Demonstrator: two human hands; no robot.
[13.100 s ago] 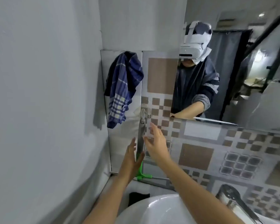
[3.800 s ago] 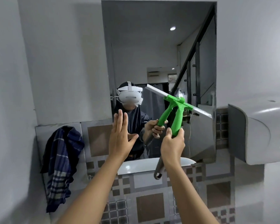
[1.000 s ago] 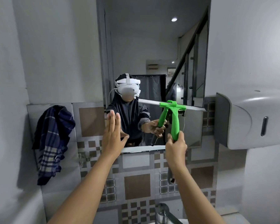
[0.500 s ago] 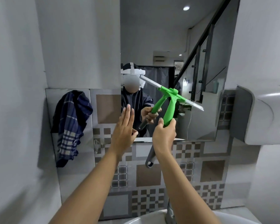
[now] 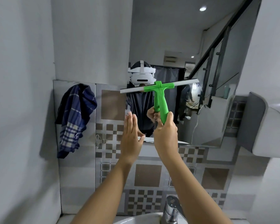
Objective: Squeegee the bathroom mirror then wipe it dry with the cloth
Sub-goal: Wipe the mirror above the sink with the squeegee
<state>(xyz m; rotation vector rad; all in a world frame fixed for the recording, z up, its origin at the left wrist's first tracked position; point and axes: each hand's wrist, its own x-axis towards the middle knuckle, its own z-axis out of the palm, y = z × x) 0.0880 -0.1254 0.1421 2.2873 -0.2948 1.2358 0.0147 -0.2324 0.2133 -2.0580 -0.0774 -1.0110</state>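
Note:
My right hand [image 5: 166, 135] grips the handle of a green squeegee [image 5: 159, 97], held upright against the mirror [image 5: 176, 38]. Its white blade runs nearly level across the mirror's lower left part, the left tip reaching just past the mirror's left edge. My left hand [image 5: 131, 135] is flat, fingers together and pointing up, at the mirror's lower left corner; it holds nothing. A blue checked cloth [image 5: 74, 118] hangs on the tiled wall to the left of the mirror.
A white wall dispenser [image 5: 268, 125] juts out at the right of the mirror. Below are a chrome tap [image 5: 172, 209] and the rim of a white basin [image 5: 136, 219]. A plain grey wall closes in on the left.
The squeegee blade has swung from a slant down to the right to nearly level and shifted left across the mirror. My left hand stays flat by the lower left corner.

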